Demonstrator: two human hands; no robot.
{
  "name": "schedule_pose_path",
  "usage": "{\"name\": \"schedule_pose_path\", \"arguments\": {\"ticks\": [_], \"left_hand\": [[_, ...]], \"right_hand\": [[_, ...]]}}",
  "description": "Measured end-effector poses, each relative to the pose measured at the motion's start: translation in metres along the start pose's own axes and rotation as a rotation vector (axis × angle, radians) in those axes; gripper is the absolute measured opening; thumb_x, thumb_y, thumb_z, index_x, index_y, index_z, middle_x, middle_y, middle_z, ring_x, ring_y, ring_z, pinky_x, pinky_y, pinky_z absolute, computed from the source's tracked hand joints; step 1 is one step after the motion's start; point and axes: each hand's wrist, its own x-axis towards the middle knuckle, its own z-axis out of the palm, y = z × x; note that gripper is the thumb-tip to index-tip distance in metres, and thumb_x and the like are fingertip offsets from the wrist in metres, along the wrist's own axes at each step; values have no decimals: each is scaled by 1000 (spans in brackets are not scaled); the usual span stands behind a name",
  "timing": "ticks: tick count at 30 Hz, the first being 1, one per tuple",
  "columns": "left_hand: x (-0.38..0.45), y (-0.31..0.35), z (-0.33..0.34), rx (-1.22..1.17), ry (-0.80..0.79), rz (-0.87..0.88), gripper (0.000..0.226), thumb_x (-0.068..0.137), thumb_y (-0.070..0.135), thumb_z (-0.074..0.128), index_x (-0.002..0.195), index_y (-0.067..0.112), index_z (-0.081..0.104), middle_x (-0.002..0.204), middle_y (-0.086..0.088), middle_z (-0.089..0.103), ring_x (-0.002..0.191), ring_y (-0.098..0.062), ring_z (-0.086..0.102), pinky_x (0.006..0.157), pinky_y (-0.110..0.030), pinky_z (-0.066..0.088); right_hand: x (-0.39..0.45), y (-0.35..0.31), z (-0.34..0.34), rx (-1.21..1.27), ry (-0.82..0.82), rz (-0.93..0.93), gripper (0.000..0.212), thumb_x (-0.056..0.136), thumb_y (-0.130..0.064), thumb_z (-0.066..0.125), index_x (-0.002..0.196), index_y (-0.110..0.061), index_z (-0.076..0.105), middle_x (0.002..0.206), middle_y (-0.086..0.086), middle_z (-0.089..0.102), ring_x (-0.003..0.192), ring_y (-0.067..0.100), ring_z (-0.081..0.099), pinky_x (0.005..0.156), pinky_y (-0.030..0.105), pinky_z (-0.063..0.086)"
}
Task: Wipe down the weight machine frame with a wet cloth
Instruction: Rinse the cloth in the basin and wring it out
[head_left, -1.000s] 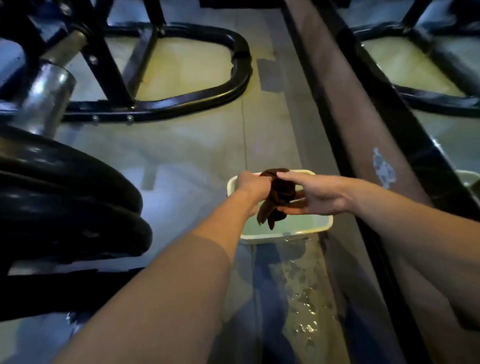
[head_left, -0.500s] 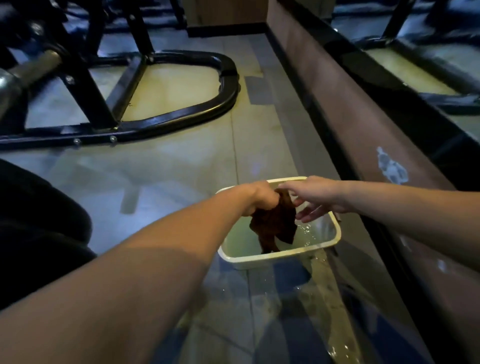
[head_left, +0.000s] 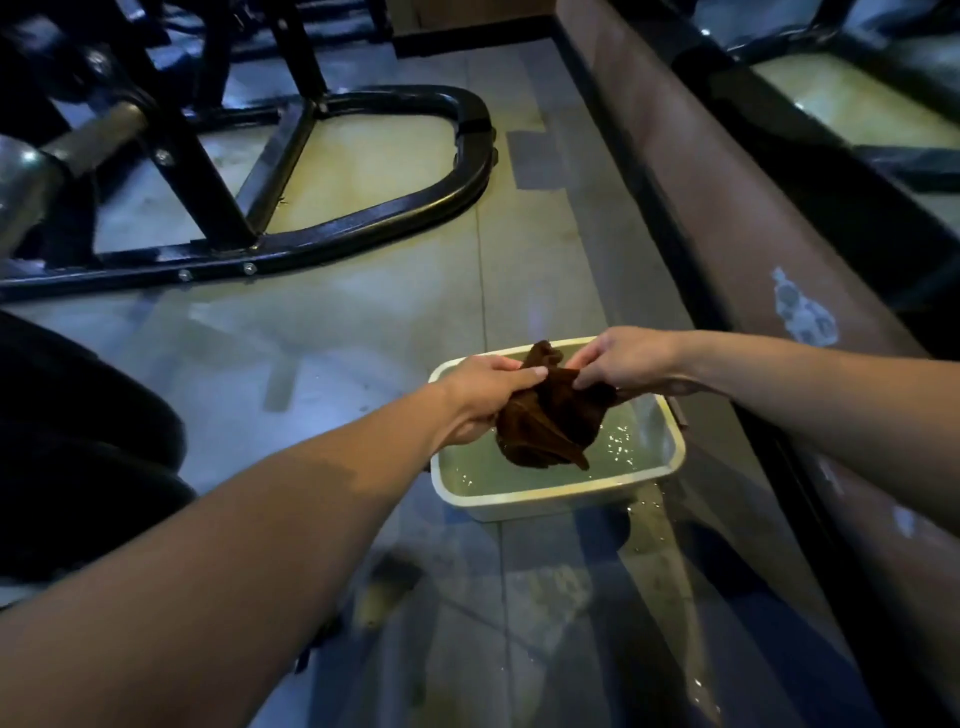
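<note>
Two hands meet over a basin just right of the frame's centre. The left hand (head_left: 485, 397) reaches in from the lower left and grips one side of a dark brown cloth (head_left: 550, 421), fingers curled round it. The right hand (head_left: 626, 361) comes in from the right edge and pinches the cloth's other side with its fingertips. Between them the cloth hangs bunched and crumpled, its lower folds drooping toward the water; whether its tip touches the surface cannot be told.

Under it sits a pale rectangular basin (head_left: 550, 499) on the floor, holding greenish water that glints with small ripples. Wet patches shine on the grey floor (head_left: 363, 312) just in front of the basin, toward the bottom of the frame.

In the upper left stands the black weight machine frame (head_left: 374, 218), its curved base tube lying on the floor, well apart from the cloth. A metal bar (head_left: 98, 132) shows at the far left edge. Along the right side runs a brown wall ledge (head_left: 727, 208) with a pale scuffed patch.
</note>
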Motion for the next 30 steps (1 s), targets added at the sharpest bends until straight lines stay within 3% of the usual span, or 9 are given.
{"name": "schedule_pose_path", "arguments": {"ticks": [2, 4, 8, 11, 13, 17, 23, 28, 30], "left_hand": [[2, -4, -8, 111, 28, 15, 15, 98, 10, 68, 112, 5, 69, 92, -14, 75, 79, -22, 72, 84, -34, 61], [0, 0, -18, 461, 129, 53, 5, 99, 11, 66, 102, 10, 71, 94, -12, 72, 79, -19, 68, 81, -30, 60], [-2, 17, -41, 1396, 251, 123, 23, 103, 22, 57, 119, 7, 65, 119, -15, 67, 109, -33, 63, 82, -32, 46], [1, 22, -46, 1638, 187, 142, 27, 104, 26, 55, 124, 7, 61, 125, -17, 65, 114, -36, 60, 85, -33, 44], [7, 17, -45, 1697, 128, 162, 27, 105, 27, 55, 124, 9, 61, 124, -16, 65, 114, -35, 60, 82, -31, 41], [21, -3, -41, 1792, 50, 164, 24, 103, 24, 57, 121, 11, 65, 119, -12, 66, 108, -31, 62, 82, -33, 46], [27, -21, -33, 2083, 17, 266, 18, 100, 15, 55, 112, 18, 68, 110, -5, 70, 102, -27, 67, 74, -32, 45], [42, -48, -23, 2100, -143, 166, 19, 99, 13, 57, 114, 13, 68, 114, -9, 70, 105, -30, 67, 81, -36, 50], [47, -51, -21, 2047, -195, 117, 25, 98, 13, 59, 122, 11, 66, 121, -11, 68, 110, -32, 66, 86, -37, 51]], "right_hand": [[7, 8, -1, -89, 149, 9, 22, 100, -9, 54, 95, -4, 75, 93, 12, 70, 94, 25, 69, 81, 34, 57], [12, 13, -5, -184, 325, 37, 26, 98, -8, 44, 93, 1, 68, 95, 18, 65, 92, 33, 66, 76, 40, 55], [14, 7, -17, -328, 626, 56, 36, 101, -14, 36, 107, 3, 67, 115, 21, 67, 106, 39, 62, 83, 37, 46], [14, 4, -13, -367, 702, -69, 35, 105, -23, 35, 112, -8, 66, 110, 13, 65, 102, 35, 60, 81, 35, 41], [14, 10, 0, -428, 633, -185, 22, 102, -28, 44, 104, -18, 64, 101, 6, 64, 92, 27, 58, 76, 33, 40], [30, 34, 28, -868, 248, -199, 16, 95, -22, 57, 103, -19, 70, 100, 5, 71, 93, 26, 65, 67, 32, 49], [60, 46, 41, -1044, 128, -19, 15, 85, -3, 62, 91, -13, 71, 82, 7, 65, 86, 31, 68, 69, 31, 53], [77, 58, 52, -1038, 15, 122, 29, 97, -9, 60, 126, -6, 63, 120, 14, 69, 113, 32, 66, 82, 32, 48], [80, 63, 58, -1028, -24, 166, 33, 95, -8, 64, 128, -5, 63, 123, 13, 69, 115, 31, 67, 85, 32, 50]]}}
